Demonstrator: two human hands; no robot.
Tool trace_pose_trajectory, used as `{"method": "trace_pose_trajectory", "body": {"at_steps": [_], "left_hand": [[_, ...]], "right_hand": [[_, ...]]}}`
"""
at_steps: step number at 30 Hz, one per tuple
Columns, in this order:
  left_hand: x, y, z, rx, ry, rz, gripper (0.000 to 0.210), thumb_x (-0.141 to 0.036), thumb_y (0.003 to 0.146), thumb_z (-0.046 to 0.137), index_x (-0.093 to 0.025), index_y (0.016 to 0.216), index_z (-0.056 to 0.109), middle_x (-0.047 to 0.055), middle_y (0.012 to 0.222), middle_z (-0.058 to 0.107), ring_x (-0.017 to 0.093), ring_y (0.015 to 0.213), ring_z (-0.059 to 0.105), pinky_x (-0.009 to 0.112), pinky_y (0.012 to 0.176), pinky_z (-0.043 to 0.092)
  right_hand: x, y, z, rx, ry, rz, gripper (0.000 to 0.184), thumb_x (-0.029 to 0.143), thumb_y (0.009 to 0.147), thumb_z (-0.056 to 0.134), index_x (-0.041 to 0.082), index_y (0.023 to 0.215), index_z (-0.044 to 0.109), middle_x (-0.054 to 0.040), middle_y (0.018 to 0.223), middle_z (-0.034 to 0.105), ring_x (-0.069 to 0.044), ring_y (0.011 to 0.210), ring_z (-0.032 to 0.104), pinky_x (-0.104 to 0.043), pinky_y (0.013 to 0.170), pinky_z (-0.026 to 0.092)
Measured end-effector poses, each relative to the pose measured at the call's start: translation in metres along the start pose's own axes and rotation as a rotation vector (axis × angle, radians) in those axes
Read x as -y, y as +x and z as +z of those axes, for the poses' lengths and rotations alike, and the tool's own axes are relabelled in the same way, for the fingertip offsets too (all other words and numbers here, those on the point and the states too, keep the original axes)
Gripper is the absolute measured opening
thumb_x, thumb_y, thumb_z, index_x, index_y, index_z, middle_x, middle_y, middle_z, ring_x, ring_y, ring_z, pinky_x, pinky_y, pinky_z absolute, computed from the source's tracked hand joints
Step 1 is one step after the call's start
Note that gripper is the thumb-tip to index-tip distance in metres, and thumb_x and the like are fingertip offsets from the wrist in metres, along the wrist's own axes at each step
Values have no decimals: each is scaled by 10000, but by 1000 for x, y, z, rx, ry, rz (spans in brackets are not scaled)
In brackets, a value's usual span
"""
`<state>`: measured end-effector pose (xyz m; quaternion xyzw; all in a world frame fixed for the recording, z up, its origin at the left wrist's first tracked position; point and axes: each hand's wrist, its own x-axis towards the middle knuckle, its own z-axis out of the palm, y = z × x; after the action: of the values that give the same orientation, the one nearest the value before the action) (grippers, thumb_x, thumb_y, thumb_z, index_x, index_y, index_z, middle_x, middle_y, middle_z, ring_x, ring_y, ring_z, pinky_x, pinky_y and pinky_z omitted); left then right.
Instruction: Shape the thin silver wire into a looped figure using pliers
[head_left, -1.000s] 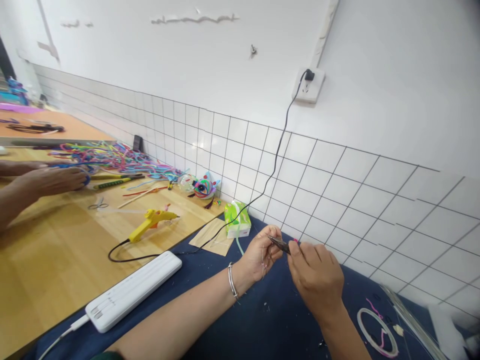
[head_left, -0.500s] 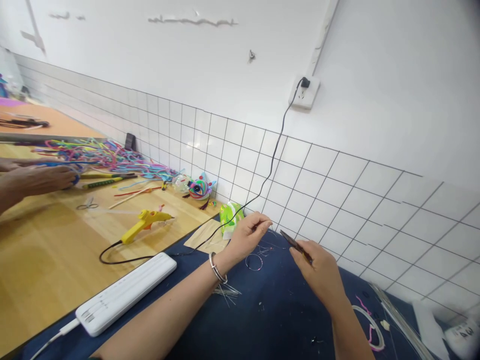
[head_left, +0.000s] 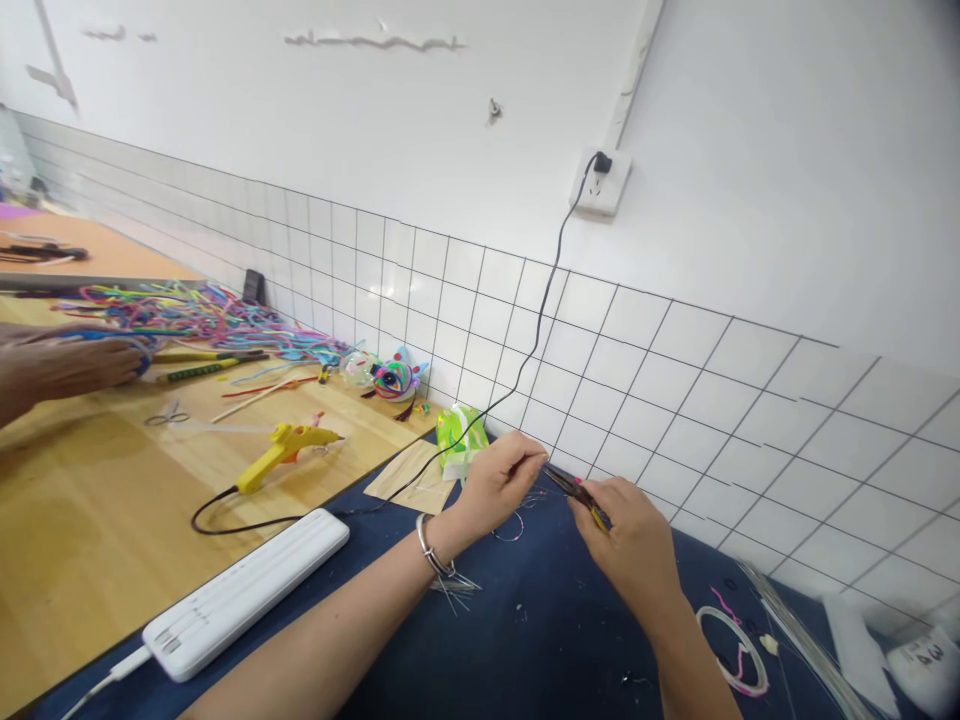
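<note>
My right hand point(head_left: 624, 520) is closed round the handles of a pair of pliers point(head_left: 568, 483). Their jaws point up and left, right beside the fingertips of my left hand point(head_left: 504, 475). That hand is pinched closed; whatever sits between its thumb and finger is too small to name. Below the hands, a thin wire loop point(head_left: 509, 528) and a few fine wires lie on the dark blue mat point(head_left: 555, 630). More straight wires point(head_left: 457, 587) lie under my left wrist, which wears a silver bracelet.
A white power strip point(head_left: 247, 592) and a yellow glue gun point(head_left: 289, 452) are on the left. A co-worker's hand point(head_left: 75, 365) is near a pile of colourful pipe cleaners point(head_left: 202, 315). A green packet point(head_left: 459, 435) stands by the tiled wall; a white ring point(head_left: 731, 650) lies at right.
The pliers in my right hand have moved left, their tips now at my left fingertips. My left hand stays pinched. The view has shifted slightly.
</note>
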<state>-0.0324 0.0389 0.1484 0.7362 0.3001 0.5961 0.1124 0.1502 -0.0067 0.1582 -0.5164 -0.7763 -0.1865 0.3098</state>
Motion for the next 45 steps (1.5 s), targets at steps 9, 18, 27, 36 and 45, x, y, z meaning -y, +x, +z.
{"method": "trace_pose_trajectory", "body": {"at_steps": [9, 18, 27, 36, 45], "left_hand": [[0, 0, 0, 12, 13, -18, 139, -187, 851, 438, -158, 771, 548, 14, 727, 544, 115, 697, 496, 239, 654, 385], [0, 2, -1, 30, 19, -25, 140, -193, 851, 435, -165, 778, 551, 5, 720, 545, 110, 682, 496, 233, 644, 381], [1, 3, -3, 29, 12, -37, 164, -212, 852, 430, -164, 756, 554, 7, 707, 557, 113, 664, 501, 238, 626, 382], [-1, 4, -5, 37, -10, -44, 170, -209, 855, 428, -161, 746, 549, 8, 705, 553, 114, 668, 505, 237, 632, 389], [1, 3, -4, 29, -23, -41, 166, -207, 854, 430, -160, 747, 547, 12, 708, 552, 116, 674, 502, 242, 636, 390]], "right_hand": [[-2, 1, 0, -16, -2, -51, 199, 316, 827, 492, 207, 949, 605, -46, 804, 576, -172, 794, 506, -287, 732, 379], [0, 1, 2, -51, -71, -87, 190, 283, 832, 486, 200, 952, 608, -44, 774, 562, -166, 774, 497, -290, 733, 373], [0, 2, 2, -68, -86, -135, 193, 252, 840, 465, 187, 938, 619, -53, 768, 574, -161, 767, 511, -282, 732, 382], [0, 1, 1, -34, -85, -135, 189, 248, 839, 471, 186, 947, 613, -50, 778, 583, -158, 772, 516, -270, 728, 387], [-3, 0, 4, -32, -113, -173, 202, 237, 842, 460, 175, 972, 603, -61, 805, 597, -156, 758, 518, -262, 700, 386]]}}
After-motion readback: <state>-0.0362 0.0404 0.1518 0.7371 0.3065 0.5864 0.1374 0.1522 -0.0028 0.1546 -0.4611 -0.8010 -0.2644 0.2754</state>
